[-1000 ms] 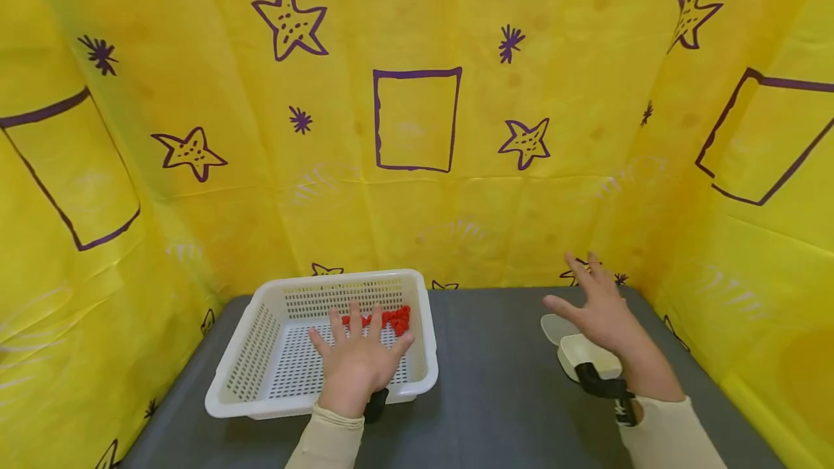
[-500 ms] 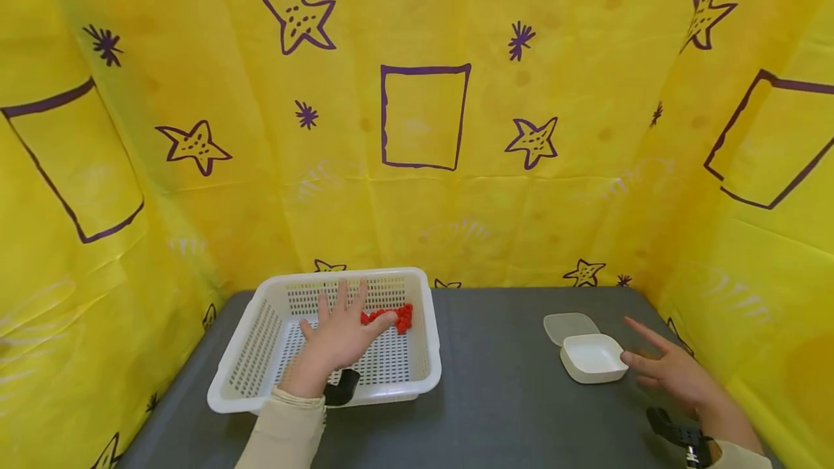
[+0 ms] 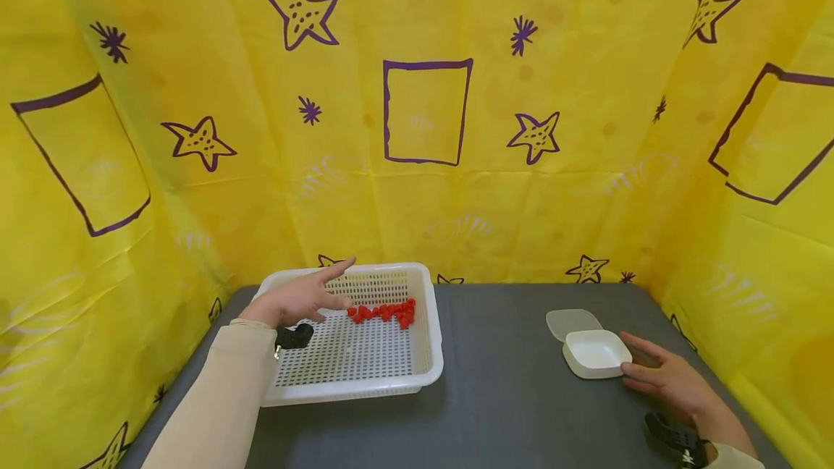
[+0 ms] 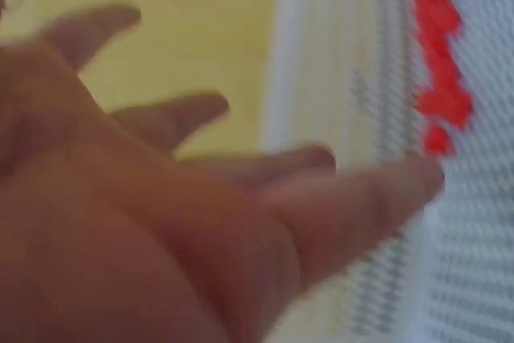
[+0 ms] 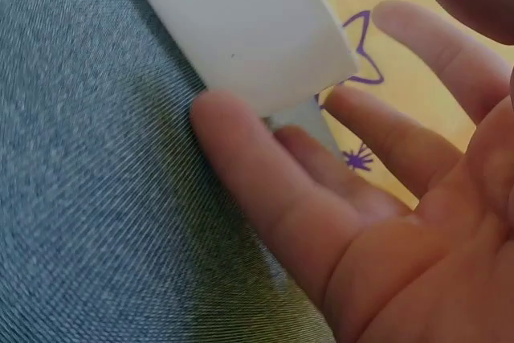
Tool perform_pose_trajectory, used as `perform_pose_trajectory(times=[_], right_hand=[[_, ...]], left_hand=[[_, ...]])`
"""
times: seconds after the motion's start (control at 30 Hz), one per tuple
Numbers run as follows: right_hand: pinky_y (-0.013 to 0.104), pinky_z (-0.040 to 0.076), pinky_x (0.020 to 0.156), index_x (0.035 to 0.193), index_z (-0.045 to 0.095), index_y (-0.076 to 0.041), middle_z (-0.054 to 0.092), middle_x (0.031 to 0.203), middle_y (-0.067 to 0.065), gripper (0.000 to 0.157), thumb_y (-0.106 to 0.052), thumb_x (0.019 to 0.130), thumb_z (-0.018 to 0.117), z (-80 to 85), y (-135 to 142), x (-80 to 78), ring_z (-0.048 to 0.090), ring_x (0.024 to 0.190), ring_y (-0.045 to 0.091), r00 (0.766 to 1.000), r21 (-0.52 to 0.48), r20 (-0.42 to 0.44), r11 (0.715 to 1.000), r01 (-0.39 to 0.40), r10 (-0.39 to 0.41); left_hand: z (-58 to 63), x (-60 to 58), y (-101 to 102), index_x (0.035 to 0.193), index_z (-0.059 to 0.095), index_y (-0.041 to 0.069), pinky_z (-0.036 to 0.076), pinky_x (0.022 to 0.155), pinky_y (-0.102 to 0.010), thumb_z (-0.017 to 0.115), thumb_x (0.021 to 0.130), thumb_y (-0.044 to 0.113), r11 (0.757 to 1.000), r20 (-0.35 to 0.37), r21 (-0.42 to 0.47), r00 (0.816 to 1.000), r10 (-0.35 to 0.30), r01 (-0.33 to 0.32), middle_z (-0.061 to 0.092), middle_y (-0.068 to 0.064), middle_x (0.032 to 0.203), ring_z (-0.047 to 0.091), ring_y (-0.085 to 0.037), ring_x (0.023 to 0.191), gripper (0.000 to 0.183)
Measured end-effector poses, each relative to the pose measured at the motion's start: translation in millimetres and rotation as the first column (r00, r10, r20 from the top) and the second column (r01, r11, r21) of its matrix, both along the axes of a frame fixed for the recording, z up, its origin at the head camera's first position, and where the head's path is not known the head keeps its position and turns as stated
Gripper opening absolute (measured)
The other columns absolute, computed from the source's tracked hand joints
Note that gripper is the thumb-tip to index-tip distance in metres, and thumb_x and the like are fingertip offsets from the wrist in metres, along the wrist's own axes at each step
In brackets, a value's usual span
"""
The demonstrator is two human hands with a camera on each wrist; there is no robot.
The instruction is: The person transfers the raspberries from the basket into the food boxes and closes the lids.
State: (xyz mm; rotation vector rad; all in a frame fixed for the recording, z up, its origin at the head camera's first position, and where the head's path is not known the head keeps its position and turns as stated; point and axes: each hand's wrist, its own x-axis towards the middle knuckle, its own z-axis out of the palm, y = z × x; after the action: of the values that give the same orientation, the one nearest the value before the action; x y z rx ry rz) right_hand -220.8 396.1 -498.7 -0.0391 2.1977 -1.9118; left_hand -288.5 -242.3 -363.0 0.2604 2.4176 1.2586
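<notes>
Yellow fabric printed with purple-outlined stars encloses a grey desk on three sides, forming a screened booth; the cloth hides the wider room.

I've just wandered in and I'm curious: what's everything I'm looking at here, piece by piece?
Perforated plastic basket: one, white, left half of the table
Small red pieces: more than ten, too bunched to count exactly, red, inside the basket toward its far right corner
Small open box: one, off-white, right side of the table
Lid: one, translucent whitish, behind the box and to its left
Table: one, dark grey, beneath everything
Backdrop: yellow with purple drawings, behind and on both sides
Left hand: one, over the basket's left part
Right hand: one, at the box's right side
Sleeves: two, cream, one per arm
Wrist devices: two, black, one per wrist
</notes>
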Motion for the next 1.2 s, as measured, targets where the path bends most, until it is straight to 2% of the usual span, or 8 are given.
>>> perform_pose_trajectory(times=[0.13, 0.27, 0.43, 0.53, 0.77, 0.97, 1.1, 1.2], right_hand=[[0.042, 0.053, 0.088, 0.152, 0.034, 0.002, 0.007, 0.152, 0.037, 0.065, -0.004, 0.096, 0.066, -6.9, 1, -2.3, 0.064, 0.103, 0.014, 0.999, -0.047, -0.04, 0.999, -0.003, 0.001], [0.041, 0.054, 0.087, 0.146, 0.049, -0.003, 0.033, 0.145, 0.027, 0.054, -0.003, 0.095, 0.066, -11.7, 4, -3.6, 0.066, 0.101, 0.018, 0.997, -0.043, -0.069, 0.999, -0.025, 0.022], [0.038, 0.055, 0.086, 0.14, 0.058, -0.007, 0.05, 0.133, 0.015, 0.045, -0.003, 0.096, 0.066, -18.3, 7, -4.5, 0.066, 0.1, 0.019, 0.997, -0.055, -0.068, 0.998, -0.031, 0.027], [0.038, 0.056, 0.084, 0.137, 0.06, -0.004, 0.055, 0.128, 0.015, 0.044, -0.002, 0.094, 0.067, -21.8, 5, -4.2, 0.067, 0.098, 0.018, 0.998, -0.058, -0.065, 0.998, 0.018, -0.022], [0.041, 0.056, 0.084, 0.143, 0.042, 0.012, 0.042, 0.141, 0.035, 0.059, -0.005, 0.094, 0.069, -21.7, -8, -2.7, 0.066, 0.099, 0.015, 0.993, 0.02, -0.078, 0.995, 0.094, -0.092], [0.041, 0.057, 0.082, 0.151, 0.026, 0.009, 0.034, 0.145, 0.037, 0.071, -0.008, 0.096, 0.068, -17.7, -15, -4.0, 0.065, 0.099, 0.014, 0.989, 0.058, -0.109, 0.993, 0.107, -0.1], [0.04, 0.057, 0.081, 0.153, 0.022, 0.008, 0.022, 0.15, 0.04, 0.075, -0.011, 0.096, 0.068, -15.7, -18, -4.6, 0.064, 0.1, 0.014, 0.99, 0.084, -0.102, 0.991, 0.103, -0.094], [0.04, 0.057, 0.082, 0.153, 0.023, 0.007, 0.022, 0.151, 0.039, 0.078, -0.014, 0.095, 0.07, -15.2, -19, -5.4, 0.063, 0.101, 0.018, 0.993, 0.109, -0.066, 0.989, 0.102, -0.095]], left_hand=[[-22.8, -14.7, -10, 0.16, 0.026, 0.027, 0.054, 0.086, -0.051, 0.081, 0.083, 0.031, 0.997, 0.057, 0.082, 0.998, -0.002, -0.003, 0.016, -0.017, 0.162, 0.048, -0.041, 0.128, 0.095], [-45.2, -25.3, -13, 0.157, 0.032, 0.017, 0.048, 0.092, -0.058, 0.079, 0.086, 0.024, 0.987, 0.106, 0.151, 0.994, 0.038, -0.054, 0.022, -0.019, 0.161, 0.048, -0.042, 0.128, 0.086], [-69.8, -36.1, -14, 0.152, 0.045, 0.015, 0.053, 0.087, -0.052, 0.078, 0.086, 0.022, 0.975, 0.133, 0.134, 0.979, 0.157, -0.175, 0.037, -0.02, 0.154, 0.051, -0.041, 0.126, 0.073], [-80.3, -39.5, -13, 0.148, 0.05, 0.013, 0.056, 0.083, -0.049, 0.076, 0.089, 0.02, 0.963, 0.137, 0.116, 0.965, 0.225, -0.241, 0.044, -0.02, 0.149, 0.054, -0.04, 0.122, 0.065], [-96.0, -41.4, -13, 0.143, 0.055, 0.007, 0.056, 0.082, -0.048, 0.069, 0.094, 0.01, 0.94, 0.135, 0.12, 0.944, 0.302, -0.319, 0.048, -0.024, 0.144, 0.058, -0.043, 0.116, 0.051], [-101.6, -43.2, -15, 0.139, 0.058, 0.005, 0.057, 0.08, -0.046, 0.07, 0.092, 0.004, 0.937, 0.131, 0.107, 0.938, 0.32, -0.334, 0.05, -0.024, 0.142, 0.064, -0.032, 0.107, 0.048], [-104.1, -45.1, -14, 0.136, 0.061, 0.005, 0.058, 0.077, -0.043, 0.07, 0.091, 0.002, 0.932, 0.114, 0.089, 0.934, 0.34, -0.35, 0.054, -0.022, 0.139, 0.067, -0.028, 0.1, 0.046], [-106.1, -47.0, -13, 0.134, 0.064, 0.007, 0.058, 0.076, -0.041, 0.073, 0.089, 0.004, 0.929, 0.105, 0.07, 0.929, 0.355, -0.363, 0.059, -0.019, 0.133, 0.068, -0.027, 0.094, 0.045]])
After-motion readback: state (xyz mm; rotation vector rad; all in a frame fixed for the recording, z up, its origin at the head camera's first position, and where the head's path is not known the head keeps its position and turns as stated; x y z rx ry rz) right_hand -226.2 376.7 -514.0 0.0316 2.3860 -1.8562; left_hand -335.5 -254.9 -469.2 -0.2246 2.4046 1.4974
